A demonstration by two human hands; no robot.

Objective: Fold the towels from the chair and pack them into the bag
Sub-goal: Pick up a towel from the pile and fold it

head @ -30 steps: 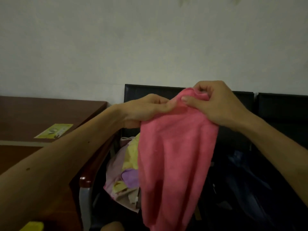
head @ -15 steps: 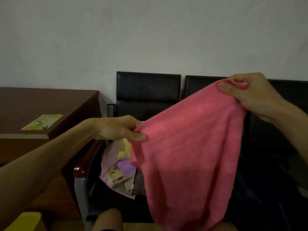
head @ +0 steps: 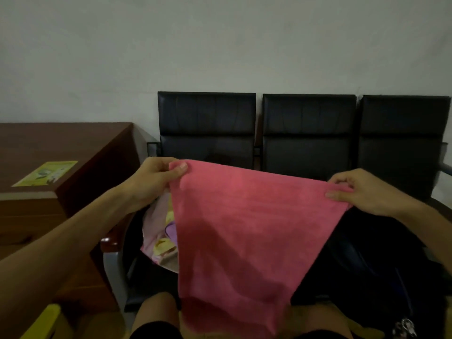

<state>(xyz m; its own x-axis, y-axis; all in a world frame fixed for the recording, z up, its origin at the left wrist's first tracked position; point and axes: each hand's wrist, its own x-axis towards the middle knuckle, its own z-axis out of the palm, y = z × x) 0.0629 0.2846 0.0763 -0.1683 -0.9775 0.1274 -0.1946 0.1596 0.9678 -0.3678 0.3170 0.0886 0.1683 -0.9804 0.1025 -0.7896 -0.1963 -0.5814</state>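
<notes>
Head view showed the soft pink terry towel (head: 244,228) spread in the air before the black padded chairs (head: 208,123), top corners pinched by the left hand (head: 156,182) and right hand (head: 362,192). Folding well likely meant levelling that edge, then matching corners. A brown wooden desk (head: 80,140) stood left, beneath a plain pale wall (head: 220,45).

view: one head cam, wide-angle, worn by the person
facing: forward and down toward the black chairs (head: 206,133)
closeness: pretty near, pink towel (head: 244,228) fills the lower middle
</notes>
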